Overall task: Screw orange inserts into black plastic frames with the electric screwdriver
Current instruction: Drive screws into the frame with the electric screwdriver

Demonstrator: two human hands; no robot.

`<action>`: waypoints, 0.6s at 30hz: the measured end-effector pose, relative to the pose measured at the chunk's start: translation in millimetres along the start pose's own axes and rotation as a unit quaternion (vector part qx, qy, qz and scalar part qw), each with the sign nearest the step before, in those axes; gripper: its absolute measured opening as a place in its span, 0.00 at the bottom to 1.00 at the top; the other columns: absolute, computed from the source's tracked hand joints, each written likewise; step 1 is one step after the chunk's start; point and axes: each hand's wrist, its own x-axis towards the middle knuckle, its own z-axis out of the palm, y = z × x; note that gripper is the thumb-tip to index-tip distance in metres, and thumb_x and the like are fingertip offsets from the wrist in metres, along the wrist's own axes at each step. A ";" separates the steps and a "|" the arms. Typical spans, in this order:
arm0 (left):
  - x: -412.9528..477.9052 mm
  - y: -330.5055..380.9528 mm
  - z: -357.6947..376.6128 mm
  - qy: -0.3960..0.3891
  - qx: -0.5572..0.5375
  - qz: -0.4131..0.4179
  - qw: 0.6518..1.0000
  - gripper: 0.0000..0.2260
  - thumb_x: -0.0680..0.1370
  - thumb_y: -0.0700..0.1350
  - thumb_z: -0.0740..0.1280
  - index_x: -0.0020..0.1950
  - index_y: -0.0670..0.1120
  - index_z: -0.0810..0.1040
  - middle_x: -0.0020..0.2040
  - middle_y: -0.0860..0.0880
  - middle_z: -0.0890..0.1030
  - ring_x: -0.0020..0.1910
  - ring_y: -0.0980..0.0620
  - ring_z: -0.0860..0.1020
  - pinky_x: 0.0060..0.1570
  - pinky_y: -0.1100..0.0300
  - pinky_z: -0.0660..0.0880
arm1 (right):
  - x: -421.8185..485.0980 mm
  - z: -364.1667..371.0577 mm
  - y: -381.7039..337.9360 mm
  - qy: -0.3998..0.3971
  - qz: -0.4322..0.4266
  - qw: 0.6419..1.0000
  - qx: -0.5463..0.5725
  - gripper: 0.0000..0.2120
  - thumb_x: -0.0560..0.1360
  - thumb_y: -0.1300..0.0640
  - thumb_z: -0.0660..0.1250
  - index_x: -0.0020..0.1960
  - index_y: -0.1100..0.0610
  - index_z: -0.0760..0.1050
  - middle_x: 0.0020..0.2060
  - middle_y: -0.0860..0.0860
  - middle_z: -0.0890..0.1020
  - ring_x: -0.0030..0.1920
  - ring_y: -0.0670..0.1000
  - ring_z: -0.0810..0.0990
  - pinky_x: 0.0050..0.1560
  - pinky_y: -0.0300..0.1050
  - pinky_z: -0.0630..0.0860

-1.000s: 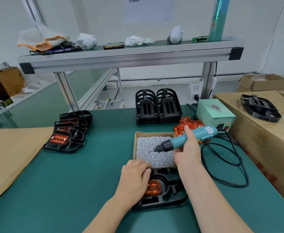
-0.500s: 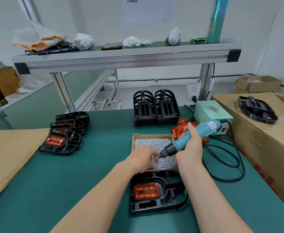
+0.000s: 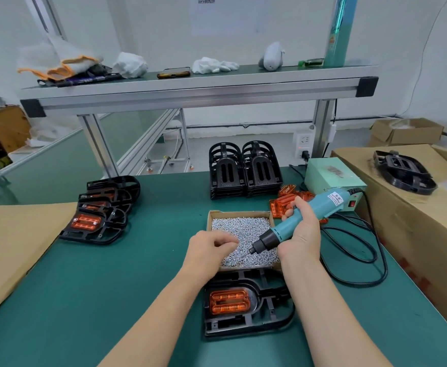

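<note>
A single head-worn wide-angle camera looks forward and down, close over the green bench (image 3: pixel 84 287).

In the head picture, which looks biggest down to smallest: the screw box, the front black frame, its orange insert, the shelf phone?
1. front black frame
2. screw box
3. orange insert
4. phone
The phone is farther away, so its true size is unsure.

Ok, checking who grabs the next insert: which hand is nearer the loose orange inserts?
Right. The right hand, gripping the screwdriver, sits in front of the inserts; the left hand is farther off, over the screw box.
</note>
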 end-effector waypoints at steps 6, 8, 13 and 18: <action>-44.0 -4.6 -4.6 -0.036 -0.200 -0.086 0.975 0.09 0.75 0.37 0.73 0.43 0.52 0.87 0.41 0.51 0.86 0.40 0.57 0.81 0.44 0.63 0.77 | -11.7 -5.0 -3.9 0.004 -0.046 0.999 0.007 0.15 0.71 0.57 0.77 0.56 0.53 0.77 0.37 0.46 0.80 0.31 0.42 0.77 0.37 0.36 0.77; -54.7 -7.0 -1.4 -0.031 -0.241 -0.109 0.964 0.09 0.75 0.36 0.72 0.44 0.50 0.87 0.41 0.47 0.86 0.40 0.55 0.80 0.47 0.59 0.78 | -18.4 -5.6 -2.4 0.003 -0.061 0.998 0.004 0.17 0.71 0.57 0.77 0.57 0.53 0.77 0.41 0.47 0.80 0.32 0.42 0.77 0.42 0.37 0.77; -66.9 -8.6 5.1 -0.016 -0.303 -0.146 0.942 0.08 0.75 0.34 0.71 0.43 0.46 0.87 0.43 0.42 0.86 0.44 0.49 0.80 0.57 0.48 0.77 | -37.0 -2.7 2.7 -0.011 -0.070 0.997 -0.006 0.15 0.71 0.57 0.77 0.55 0.55 0.77 0.36 0.46 0.80 0.30 0.42 0.78 0.36 0.35 0.77; -70.2 -9.0 5.6 -0.013 -0.352 -0.158 0.923 0.08 0.75 0.32 0.70 0.44 0.43 0.87 0.43 0.41 0.85 0.45 0.49 0.81 0.54 0.51 0.77 | -48.5 0.0 5.0 -0.027 -0.081 0.996 -0.028 0.09 0.73 0.57 0.75 0.48 0.52 0.76 0.28 0.42 0.78 0.30 0.42 0.76 0.31 0.34 0.74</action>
